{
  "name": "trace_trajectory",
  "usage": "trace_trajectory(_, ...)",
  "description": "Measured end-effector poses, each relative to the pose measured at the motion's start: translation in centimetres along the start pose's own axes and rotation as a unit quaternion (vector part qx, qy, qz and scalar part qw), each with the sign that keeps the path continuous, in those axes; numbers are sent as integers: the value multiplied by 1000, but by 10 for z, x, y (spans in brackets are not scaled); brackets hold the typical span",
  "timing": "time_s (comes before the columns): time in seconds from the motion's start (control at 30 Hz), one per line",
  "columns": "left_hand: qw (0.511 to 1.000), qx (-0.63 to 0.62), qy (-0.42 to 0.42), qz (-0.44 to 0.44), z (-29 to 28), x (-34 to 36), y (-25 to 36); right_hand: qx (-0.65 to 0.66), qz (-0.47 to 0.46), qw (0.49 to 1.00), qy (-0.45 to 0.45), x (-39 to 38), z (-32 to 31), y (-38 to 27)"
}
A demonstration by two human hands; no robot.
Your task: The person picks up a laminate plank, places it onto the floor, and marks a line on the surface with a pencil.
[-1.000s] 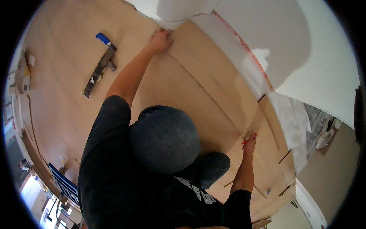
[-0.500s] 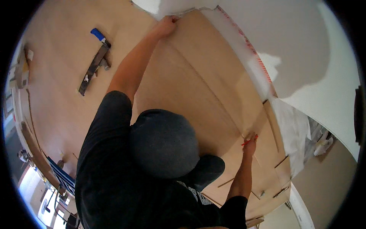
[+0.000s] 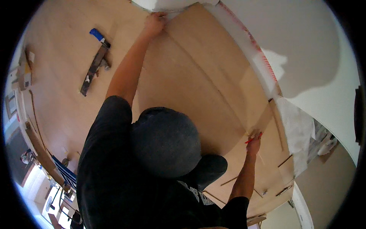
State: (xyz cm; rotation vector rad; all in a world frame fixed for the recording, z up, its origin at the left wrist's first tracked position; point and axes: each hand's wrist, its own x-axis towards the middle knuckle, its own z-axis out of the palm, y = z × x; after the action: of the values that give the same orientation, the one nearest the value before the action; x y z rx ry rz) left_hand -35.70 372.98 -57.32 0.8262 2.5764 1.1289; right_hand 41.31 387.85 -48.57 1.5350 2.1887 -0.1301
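My left hand reaches to the far end of a tan board, beside the foot of the white wall. Its fingers look curled in; whatever they hold, if anything, is hidden. A long thin dark line runs across the tan surface between my two hands. At its near right end, my right hand rests low over the surface with closed fingers. A thin red pencil-like marker sticks out of that grip on both sides.
To the left lies a long dark-bladed tool with a blue handle. Narrow strips, such as a wood strip, lie at the right. Pale sheeting and the white wall border that side. My bent knee is in the middle.
My left hand has shifted a little to the left along the wall end. My right hand stays at the line's near end with the red marker, while the whole view has shifted slightly.
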Motion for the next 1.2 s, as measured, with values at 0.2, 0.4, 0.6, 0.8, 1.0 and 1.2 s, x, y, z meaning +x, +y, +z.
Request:
trace_trajectory(0.2,992,30,-117,41,-33,-12,-9,22,15,1000,-5,-3,4,5)
trace_trajectory(0.4,964,184,-158,109,-20,-14,2,46,-1,999,8,1,11,14)
trace_trajectory(0.6,973,60,-224,18,-17,-1,-2,61,-3,998,33,6,2,0)
trace_trajectory(0.8,972,105,-208,-21,-13,-1,9,90,6,996,24,12,7,6)
trace_trajectory(1.0,966,166,-195,-42,-7,-7,28,28,16,999,-2,17,1,13)
trace_trajectory(1.2,977,127,-172,8,3,-4,19,31,13,999,13,17,5,20)
